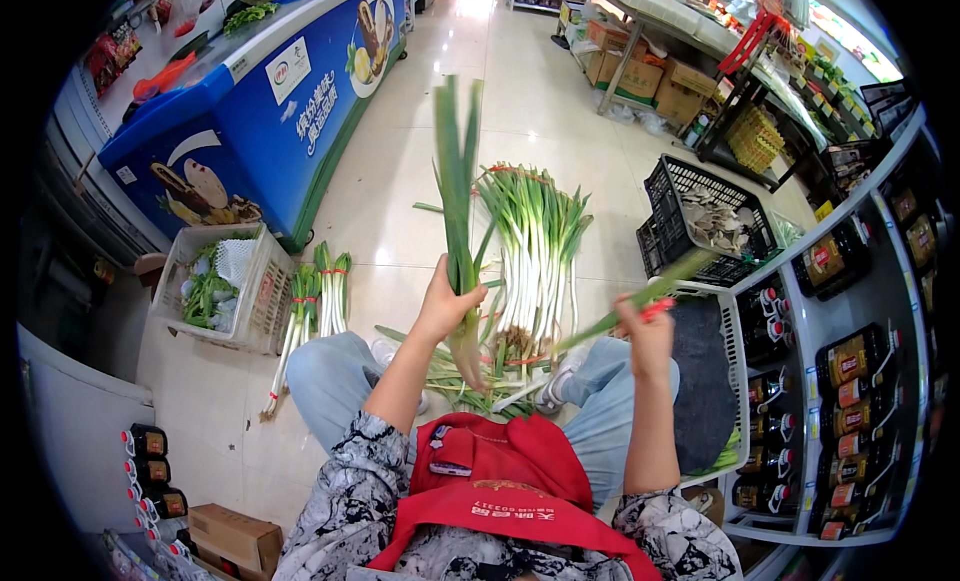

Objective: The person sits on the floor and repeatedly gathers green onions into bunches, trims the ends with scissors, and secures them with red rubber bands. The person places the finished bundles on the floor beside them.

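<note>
My left hand point(448, 299) grips a large green onion stalk point(456, 183) upright, its leaves pointing away from me and its pale lower end hanging between my knees. Raised at the right, my right hand point(646, 333) is closed on a long green leaf point(600, 327), blurred, with a small red thing at its fingers. On the floor beyond my feet lies a big bundle of green onions point(532, 251), roots towards me, with red ties around it. Loose leaves and trimmings point(457, 393) are scattered between my shoes.
Small tied onion bunches point(321, 292) lie left, beside a white crate of greens point(262, 303). A blue chest freezer point(277, 123) stands behind them. At right are a black crate of mushrooms point(701, 213), a white basket with dark cloth point(739, 371) and shelves of bottles point(810, 401).
</note>
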A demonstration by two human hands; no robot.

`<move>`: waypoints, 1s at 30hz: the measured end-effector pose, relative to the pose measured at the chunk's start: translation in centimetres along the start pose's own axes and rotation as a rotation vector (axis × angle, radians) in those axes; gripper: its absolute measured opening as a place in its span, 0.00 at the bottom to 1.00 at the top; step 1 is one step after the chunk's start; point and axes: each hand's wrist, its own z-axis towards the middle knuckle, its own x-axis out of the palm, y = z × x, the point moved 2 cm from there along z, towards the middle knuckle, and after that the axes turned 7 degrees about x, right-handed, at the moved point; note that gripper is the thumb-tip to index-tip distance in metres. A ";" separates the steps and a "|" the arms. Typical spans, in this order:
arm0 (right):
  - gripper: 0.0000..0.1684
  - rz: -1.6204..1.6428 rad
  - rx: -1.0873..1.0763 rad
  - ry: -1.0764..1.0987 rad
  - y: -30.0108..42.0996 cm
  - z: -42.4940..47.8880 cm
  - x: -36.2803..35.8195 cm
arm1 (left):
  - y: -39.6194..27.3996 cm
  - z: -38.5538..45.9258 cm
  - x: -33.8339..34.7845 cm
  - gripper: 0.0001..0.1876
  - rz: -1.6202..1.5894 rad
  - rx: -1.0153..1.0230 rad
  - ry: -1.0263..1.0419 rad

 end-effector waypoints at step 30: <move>0.12 -1.656 -1.227 0.420 16.3 1.1 7.7 | -3.2 -5.5 6.4 0.41 0.608 0.250 0.118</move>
